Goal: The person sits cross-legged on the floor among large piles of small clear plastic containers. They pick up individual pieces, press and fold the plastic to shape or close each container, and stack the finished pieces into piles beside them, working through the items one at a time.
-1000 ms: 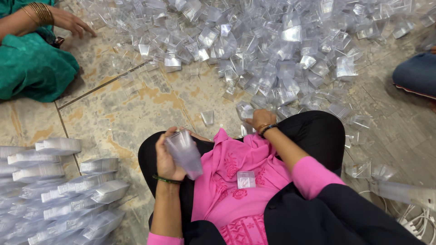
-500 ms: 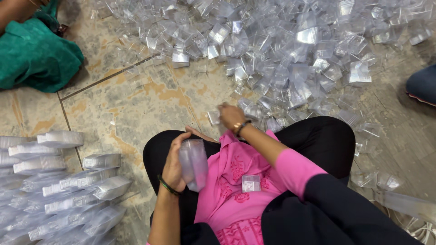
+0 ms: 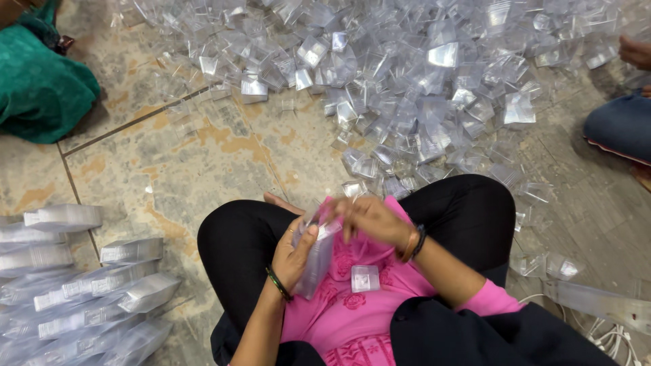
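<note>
We sit on a tiled floor (image 3: pixel 169 169); loose clear cases (image 3: pixel 420 88) are heaped beyond our grip, stacked cases (image 3: pixel 81 291) left of it.

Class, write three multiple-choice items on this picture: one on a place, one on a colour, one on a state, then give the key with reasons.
1. Where do the finished stacks of clear boxes lie?
A. on the floor to the person's left
B. on the lap
C. on a table

2. What colour is the person's top?
A. green
B. pink
C. white

3. What is the left hand doing?
A. resting flat on the floor
B. holding a stack of clear boxes
C. hanging empty

Key:
1 A, the stacks lie in rows on the floor tiles at the lower left.
2 B, the top over the lap is pink.
3 B, its fingers wrap the stack while the right hand meets its upper end.
</note>
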Available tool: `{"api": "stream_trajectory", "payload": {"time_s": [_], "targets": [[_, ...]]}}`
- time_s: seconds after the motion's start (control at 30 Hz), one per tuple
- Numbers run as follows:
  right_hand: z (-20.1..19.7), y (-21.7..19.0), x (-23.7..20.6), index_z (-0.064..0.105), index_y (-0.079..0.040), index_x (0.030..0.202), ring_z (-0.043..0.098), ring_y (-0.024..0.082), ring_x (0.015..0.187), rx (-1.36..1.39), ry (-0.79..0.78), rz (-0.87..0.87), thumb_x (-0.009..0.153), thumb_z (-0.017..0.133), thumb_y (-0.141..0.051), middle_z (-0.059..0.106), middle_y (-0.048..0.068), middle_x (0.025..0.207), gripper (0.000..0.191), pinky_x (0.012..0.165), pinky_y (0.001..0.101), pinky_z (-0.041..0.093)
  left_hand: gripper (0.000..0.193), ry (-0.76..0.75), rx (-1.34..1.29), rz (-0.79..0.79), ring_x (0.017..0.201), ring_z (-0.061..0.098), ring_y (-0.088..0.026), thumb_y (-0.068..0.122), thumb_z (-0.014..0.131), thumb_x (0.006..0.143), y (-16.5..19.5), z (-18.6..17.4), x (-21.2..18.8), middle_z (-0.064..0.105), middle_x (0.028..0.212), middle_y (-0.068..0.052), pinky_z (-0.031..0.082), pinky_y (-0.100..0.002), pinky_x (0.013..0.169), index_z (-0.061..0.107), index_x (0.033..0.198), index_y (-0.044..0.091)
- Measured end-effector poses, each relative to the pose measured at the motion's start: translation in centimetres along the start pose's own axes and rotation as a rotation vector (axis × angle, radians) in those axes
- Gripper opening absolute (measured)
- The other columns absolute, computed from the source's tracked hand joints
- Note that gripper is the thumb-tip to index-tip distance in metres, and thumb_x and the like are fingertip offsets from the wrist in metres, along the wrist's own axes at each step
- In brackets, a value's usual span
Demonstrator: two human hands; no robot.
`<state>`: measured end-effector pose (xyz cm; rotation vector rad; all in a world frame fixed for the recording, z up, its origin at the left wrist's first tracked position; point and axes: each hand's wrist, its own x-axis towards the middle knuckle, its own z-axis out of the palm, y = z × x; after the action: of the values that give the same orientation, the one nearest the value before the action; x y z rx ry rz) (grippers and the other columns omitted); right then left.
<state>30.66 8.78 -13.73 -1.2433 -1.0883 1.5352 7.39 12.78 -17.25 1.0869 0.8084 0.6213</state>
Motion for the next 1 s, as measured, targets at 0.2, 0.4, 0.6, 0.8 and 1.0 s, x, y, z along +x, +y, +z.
{"api": "stream_trajectory", "payload": {"time_s": [0.2,0.4,0.6,0.8,1.0], "targets": [[-12.0,3.3,6.3,0.082,-0.009,0.107,0.075,0.032,0.084,-1.164,0.499,0.316,0.093,0.069,-0.046,0.079,0.018,0.097,0.042,0.077,0.0425,0.057,0.046,0.032,-0.132,-0.058,0.112,0.062,-0.011,0.036,0.061,0.1,0.9,-0.5,-0.6,0.07,0.121,-0.004,0.047,-0.026,0.1,0.063,0.133,0.004],[-9.3,5.1,9.4,0.078,-0.009,0.091,0.071,0.033,0.09,-1.388,0.548,0.52,0.076,0.08,-0.056,0.073,0.014,0.093,0.05,0.097,0.0616,0.039,0.047,0.076,-0.178,-0.185,0.106,0.065,-0.013,0.038,0.061,0.098,1.3,-0.7,-1.2,0.071,0.116,-0.005,0.051,-0.028,0.093,0.064,0.131,0.005],[-8.2,4.6,7.7,0.072,-0.01,0.095,0.071,0.03,0.082,-1.101,0.694,0.181,0.08,0.074,-0.03,0.075,0.008,0.081,0.025,0.096,0.0541,0.033,0.047,0.069,-0.205,-0.257,0.105,0.065,-0.012,0.038,0.062,0.096,1.0,-1.2,-1.0,0.071,0.116,-0.005,0.052,-0.028,0.091,0.063,0.131,0.006],[-5.7,3.7,5.5,0.064,-0.01,0.126,0.066,0.03,0.082,-1.457,0.647,-0.072,0.089,0.064,-0.015,0.069,0.009,0.083,0.037,0.091,0.0495,0.038,0.055,0.079,-0.124,-0.187,0.121,0.06,-0.017,0.044,0.058,0.099,1.0,-1.3,0.5,0.067,0.129,-0.01,0.046,-0.03,0.103,0.062,0.135,0.003],[-2.8,3.1,6.0,0.074,-0.009,0.085,0.063,0.029,0.091,-1.672,0.404,-0.187,0.075,0.069,-0.037,0.066,0.011,0.092,0.03,0.086,0.0511,0.039,0.062,0.08,-0.03,-0.151,0.134,0.051,-0.02,0.05,0.056,0.099,0.2,-0.9,4.3,0.061,0.14,-0.013,0.036,-0.032,0.112,0.062,0.136,0.001]]}}
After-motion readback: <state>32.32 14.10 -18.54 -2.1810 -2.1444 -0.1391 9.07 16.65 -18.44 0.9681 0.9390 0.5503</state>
